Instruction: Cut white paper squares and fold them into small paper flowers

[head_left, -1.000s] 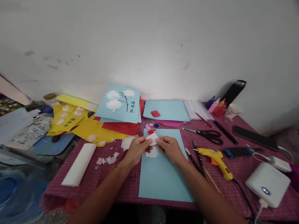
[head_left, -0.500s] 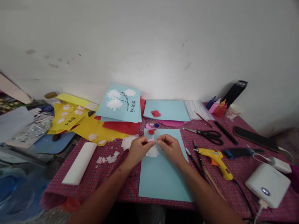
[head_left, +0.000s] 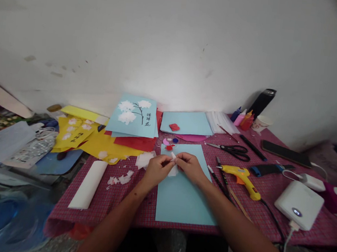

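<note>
Over the upper part of a light blue sheet (head_left: 184, 204), my left hand (head_left: 158, 168) and my right hand (head_left: 190, 167) meet at the fingertips. Both pinch a small piece of white tissue paper (head_left: 173, 156), its pointed tip sticking up between them. More white tissue (head_left: 173, 171) lies on the sheet, partly hidden by my fingers. Thin white tissue pieces (head_left: 144, 160) sit just left of my left hand. Small red paper bits (head_left: 170, 147) are beyond my fingertips.
A finished blossom card (head_left: 135, 116) lies at the back left, near yellow sheets (head_left: 109, 146). A folded white paper (head_left: 88, 184) is at left. To the right are black scissors (head_left: 235, 151), a yellow glue gun (head_left: 243, 178), a white power bank (head_left: 298, 204) and a black bottle (head_left: 262, 103).
My right hand has moved left so that its fingertips now meet those of my left hand at the tissue piece. The view has shifted slightly.
</note>
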`<act>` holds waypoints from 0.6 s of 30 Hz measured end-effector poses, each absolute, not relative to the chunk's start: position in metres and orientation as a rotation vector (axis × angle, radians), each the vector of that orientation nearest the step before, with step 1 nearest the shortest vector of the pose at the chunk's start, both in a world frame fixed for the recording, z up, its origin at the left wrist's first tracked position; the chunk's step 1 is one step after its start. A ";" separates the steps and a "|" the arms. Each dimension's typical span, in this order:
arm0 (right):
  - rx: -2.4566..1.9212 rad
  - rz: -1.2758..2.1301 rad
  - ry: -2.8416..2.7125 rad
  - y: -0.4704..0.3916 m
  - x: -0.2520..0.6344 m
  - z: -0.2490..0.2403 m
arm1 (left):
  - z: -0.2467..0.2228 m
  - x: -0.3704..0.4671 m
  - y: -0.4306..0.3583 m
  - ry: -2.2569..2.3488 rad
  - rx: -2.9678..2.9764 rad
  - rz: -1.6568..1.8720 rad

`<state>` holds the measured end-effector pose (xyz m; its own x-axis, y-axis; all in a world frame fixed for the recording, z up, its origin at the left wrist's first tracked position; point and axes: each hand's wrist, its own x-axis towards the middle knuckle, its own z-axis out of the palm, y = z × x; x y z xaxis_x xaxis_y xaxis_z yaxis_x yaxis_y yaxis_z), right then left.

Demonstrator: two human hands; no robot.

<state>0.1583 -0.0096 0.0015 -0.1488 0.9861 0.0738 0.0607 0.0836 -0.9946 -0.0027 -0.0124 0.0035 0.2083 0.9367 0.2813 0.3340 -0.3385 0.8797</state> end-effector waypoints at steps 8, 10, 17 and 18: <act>-1.168 1.240 -1.375 -0.007 0.158 0.000 | -0.001 -0.005 -0.010 1.248 1.781 1.110; -1.160 1.235 -1.378 -0.007 0.158 0.000 | -0.002 -0.006 -0.009 1.249 1.740 1.118; -1.172 1.250 -1.378 -0.007 0.158 -0.001 | -0.001 -0.007 -0.007 1.219 1.634 1.146; -1.171 1.257 -1.382 -0.007 0.158 -0.001 | -0.001 -0.007 -0.007 1.215 1.628 1.149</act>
<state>0.1578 -0.0070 -0.0013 -0.1431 0.9894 0.0228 0.0713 0.0332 -0.9969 -0.0068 -0.0067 -0.0012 0.1315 0.9701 0.2041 0.2583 -0.2323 0.9377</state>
